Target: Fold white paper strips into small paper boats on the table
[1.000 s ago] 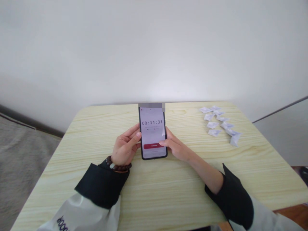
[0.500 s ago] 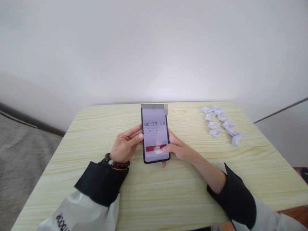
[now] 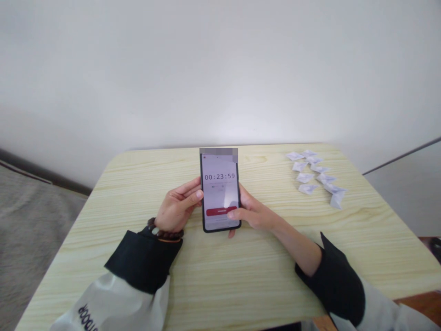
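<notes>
I hold a black smartphone (image 3: pixel 220 193) upright over the middle of a light wooden table (image 3: pixel 220 276). Its screen shows a timer reading 00:23:59 above a red bar. My left hand (image 3: pixel 177 209) grips the phone's left edge, thumb on the side. My right hand (image 3: pixel 253 211) wraps the right edge, its thumb resting on the red bar. A beaded bracelet (image 3: pixel 164 232) sits on my left wrist. Both sleeves are black with pale cuffs.
Several small folded white paper pieces (image 3: pixel 317 177) lie in a cluster at the table's far right. A plain white wall rises behind the table. A grey surface (image 3: pixel 31 230) lies to the left and a pale panel (image 3: pixel 406 184) to the right.
The timer reading went from 00:11:31 to 00:23:59. My right thumb shifted onto the red bar, and the phone moved slightly nearer and back.
</notes>
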`<state>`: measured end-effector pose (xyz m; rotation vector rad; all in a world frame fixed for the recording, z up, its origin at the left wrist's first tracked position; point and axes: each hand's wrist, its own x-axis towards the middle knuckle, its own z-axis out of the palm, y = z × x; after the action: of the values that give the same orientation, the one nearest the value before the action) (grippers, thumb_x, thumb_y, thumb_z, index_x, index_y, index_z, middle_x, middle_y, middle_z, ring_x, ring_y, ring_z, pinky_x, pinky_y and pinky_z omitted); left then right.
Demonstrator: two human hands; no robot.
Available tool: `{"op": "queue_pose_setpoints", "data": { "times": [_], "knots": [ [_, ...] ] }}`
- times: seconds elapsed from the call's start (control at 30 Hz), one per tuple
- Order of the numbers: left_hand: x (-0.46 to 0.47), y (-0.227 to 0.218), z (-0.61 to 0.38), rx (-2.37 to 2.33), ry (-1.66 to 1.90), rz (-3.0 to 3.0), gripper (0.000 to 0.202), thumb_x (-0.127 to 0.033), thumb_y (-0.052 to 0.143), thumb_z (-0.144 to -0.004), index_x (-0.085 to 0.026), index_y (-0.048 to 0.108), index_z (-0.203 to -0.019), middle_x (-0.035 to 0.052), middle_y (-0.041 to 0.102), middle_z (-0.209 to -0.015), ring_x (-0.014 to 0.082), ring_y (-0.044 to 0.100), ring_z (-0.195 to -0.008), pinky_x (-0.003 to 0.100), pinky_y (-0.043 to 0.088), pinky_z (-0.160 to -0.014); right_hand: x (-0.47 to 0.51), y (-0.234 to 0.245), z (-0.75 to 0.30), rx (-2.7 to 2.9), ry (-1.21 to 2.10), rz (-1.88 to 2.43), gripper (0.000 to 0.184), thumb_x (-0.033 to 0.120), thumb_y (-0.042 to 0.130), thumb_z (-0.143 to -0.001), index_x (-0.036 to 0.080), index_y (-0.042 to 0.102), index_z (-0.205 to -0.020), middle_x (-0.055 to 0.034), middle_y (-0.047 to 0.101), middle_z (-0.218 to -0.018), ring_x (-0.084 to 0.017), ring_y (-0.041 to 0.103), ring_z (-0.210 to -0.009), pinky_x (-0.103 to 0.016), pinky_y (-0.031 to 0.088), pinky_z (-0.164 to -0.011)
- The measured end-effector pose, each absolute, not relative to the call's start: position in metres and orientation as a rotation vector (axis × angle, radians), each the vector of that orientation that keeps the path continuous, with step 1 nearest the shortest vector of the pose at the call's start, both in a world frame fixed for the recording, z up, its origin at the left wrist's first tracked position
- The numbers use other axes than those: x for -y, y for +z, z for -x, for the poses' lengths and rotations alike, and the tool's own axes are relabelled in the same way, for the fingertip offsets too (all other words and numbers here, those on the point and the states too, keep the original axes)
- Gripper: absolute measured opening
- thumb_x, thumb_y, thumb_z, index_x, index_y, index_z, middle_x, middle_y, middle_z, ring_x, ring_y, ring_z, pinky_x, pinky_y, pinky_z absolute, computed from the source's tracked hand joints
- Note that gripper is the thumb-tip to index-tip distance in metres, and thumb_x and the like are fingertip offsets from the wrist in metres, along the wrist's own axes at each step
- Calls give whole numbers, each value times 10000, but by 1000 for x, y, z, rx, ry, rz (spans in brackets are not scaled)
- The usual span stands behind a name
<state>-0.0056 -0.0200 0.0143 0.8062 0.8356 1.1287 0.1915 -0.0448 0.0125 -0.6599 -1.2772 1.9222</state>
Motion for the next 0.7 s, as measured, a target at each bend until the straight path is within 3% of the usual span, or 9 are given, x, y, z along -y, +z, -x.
{"op": "queue_pose_setpoints", "data": {
  "times": [0.4, 0.7],
  "knots": [
    [21, 16, 6, -826, 1109, -814, 417, -181, 787, -649, -159, 690, -1054, 114, 695, -1074, 288, 656, -954, 394, 541, -794, 46, 15, -192, 1344, 1884, 719, 641, 197, 586, -813, 273, 246, -1352, -87, 542, -1235, -223, 654, -931, -271, 588, -529],
    [21, 14, 6, -839, 1106, -829, 433, -216, 802, -630, -176, 697, -1048, 113, 701, -1060, 301, 640, -990, 417, 515, -841, 46, 13, -192, 1368, 1851, 741, 608, 215, 581, -821, 281, 272, -1341, -85, 536, -1244, -230, 646, -950, -272, 590, -526]
  ]
}}
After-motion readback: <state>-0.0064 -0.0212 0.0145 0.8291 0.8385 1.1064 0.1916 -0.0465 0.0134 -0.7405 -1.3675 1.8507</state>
